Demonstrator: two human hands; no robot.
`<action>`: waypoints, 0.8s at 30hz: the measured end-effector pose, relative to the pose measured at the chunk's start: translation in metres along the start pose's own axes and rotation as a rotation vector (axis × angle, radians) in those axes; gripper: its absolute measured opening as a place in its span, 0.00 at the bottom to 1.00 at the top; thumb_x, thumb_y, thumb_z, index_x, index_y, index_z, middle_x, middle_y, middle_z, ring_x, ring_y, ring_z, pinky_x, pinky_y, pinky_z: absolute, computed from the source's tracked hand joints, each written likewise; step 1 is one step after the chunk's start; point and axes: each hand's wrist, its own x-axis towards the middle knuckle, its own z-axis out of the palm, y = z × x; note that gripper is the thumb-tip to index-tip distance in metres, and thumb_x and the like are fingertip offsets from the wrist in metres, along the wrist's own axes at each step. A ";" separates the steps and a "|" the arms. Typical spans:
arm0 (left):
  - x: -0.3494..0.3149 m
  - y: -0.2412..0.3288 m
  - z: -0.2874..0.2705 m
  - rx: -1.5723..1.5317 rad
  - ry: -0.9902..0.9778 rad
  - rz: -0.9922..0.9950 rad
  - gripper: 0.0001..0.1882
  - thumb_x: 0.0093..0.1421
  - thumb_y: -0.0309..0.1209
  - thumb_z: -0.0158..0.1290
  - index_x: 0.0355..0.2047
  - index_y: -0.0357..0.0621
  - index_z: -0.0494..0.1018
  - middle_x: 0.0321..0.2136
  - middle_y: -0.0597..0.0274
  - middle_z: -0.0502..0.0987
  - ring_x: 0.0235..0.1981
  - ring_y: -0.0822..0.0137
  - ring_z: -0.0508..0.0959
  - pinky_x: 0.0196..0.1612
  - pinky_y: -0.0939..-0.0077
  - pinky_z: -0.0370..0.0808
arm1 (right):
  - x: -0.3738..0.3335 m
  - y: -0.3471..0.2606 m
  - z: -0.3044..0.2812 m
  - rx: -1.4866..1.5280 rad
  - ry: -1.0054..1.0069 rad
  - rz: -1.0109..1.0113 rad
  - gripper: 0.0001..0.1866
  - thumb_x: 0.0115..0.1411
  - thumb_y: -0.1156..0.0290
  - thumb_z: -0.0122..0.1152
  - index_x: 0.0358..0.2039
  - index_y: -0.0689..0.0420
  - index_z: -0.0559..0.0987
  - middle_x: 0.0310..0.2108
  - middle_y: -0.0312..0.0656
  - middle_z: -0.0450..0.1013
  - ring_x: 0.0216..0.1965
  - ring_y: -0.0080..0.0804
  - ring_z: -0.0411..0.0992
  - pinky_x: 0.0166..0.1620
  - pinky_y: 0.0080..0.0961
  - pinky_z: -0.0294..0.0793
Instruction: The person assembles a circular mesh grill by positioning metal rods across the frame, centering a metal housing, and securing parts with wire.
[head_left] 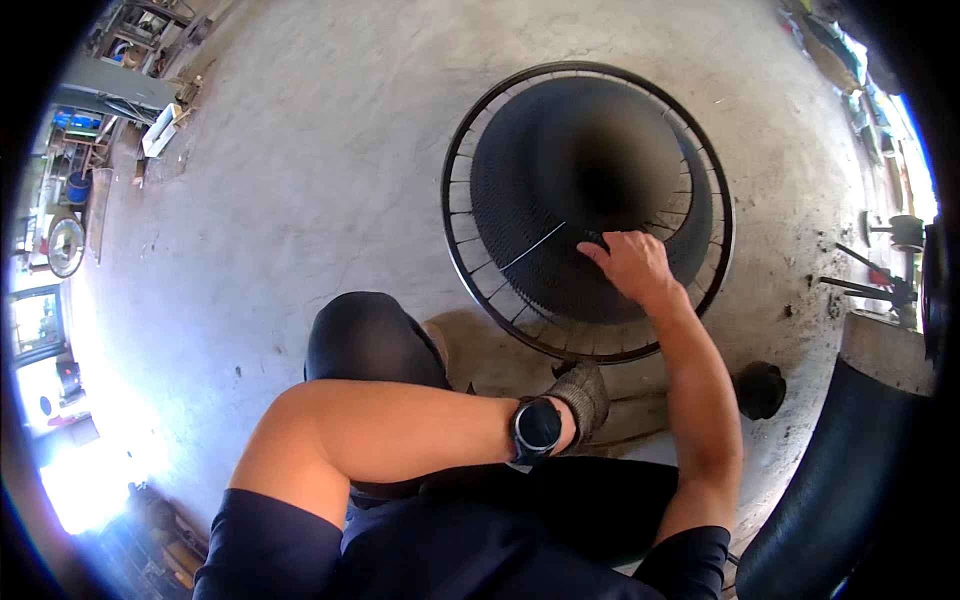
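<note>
Right hand (634, 266) over wheel (447, 198); gloved left hand (584, 397) by its lower edge; can't tell either's grip; floor (300, 180) spreads leftward.

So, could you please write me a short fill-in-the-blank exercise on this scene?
1. The watch is worn on the person's ____ wrist.
2. The left hand wears a grey knitted ____.
3. The bare hand is the person's ____ one.
4. In the picture, the large dark hoop appears ____ the watch, not below it.

Missing words: left; glove; right; above.
</note>
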 end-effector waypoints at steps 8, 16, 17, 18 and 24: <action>0.052 0.004 0.037 0.019 0.272 0.032 0.13 0.60 0.35 0.50 0.39 0.55 0.83 0.41 0.63 0.82 0.42 0.59 0.81 0.42 0.61 0.75 | -0.025 0.009 0.003 0.000 -0.050 0.016 0.32 0.63 0.39 0.50 0.30 0.60 0.79 0.25 0.50 0.78 0.33 0.48 0.78 0.40 0.43 0.76; 0.020 0.026 0.005 0.133 0.049 0.144 0.12 0.58 0.37 0.53 0.39 0.57 0.83 0.38 0.64 0.83 0.39 0.57 0.82 0.36 0.56 0.75 | -0.028 0.011 0.005 0.053 -0.060 0.035 0.31 0.64 0.41 0.50 0.35 0.61 0.81 0.27 0.48 0.79 0.36 0.47 0.78 0.45 0.41 0.72; 0.029 0.030 0.024 0.077 0.102 0.100 0.12 0.57 0.37 0.54 0.39 0.57 0.83 0.38 0.64 0.83 0.39 0.57 0.82 0.36 0.56 0.75 | -0.027 0.007 0.003 0.054 -0.049 0.025 0.31 0.64 0.41 0.50 0.35 0.61 0.81 0.27 0.48 0.79 0.36 0.47 0.78 0.45 0.41 0.72; 0.038 0.033 0.035 0.019 0.158 0.066 0.12 0.56 0.38 0.55 0.39 0.58 0.83 0.37 0.64 0.83 0.38 0.57 0.82 0.35 0.55 0.75 | -0.029 0.008 0.002 0.051 -0.043 0.024 0.31 0.64 0.41 0.50 0.35 0.61 0.81 0.27 0.49 0.79 0.37 0.47 0.78 0.45 0.41 0.72; 0.010 0.038 0.002 0.143 -0.041 0.122 0.12 0.52 0.39 0.59 0.37 0.58 0.84 0.33 0.67 0.83 0.36 0.58 0.83 0.32 0.57 0.75 | -0.028 0.008 0.003 0.181 0.076 0.024 0.29 0.65 0.44 0.50 0.33 0.62 0.80 0.30 0.50 0.78 0.37 0.49 0.76 0.45 0.44 0.71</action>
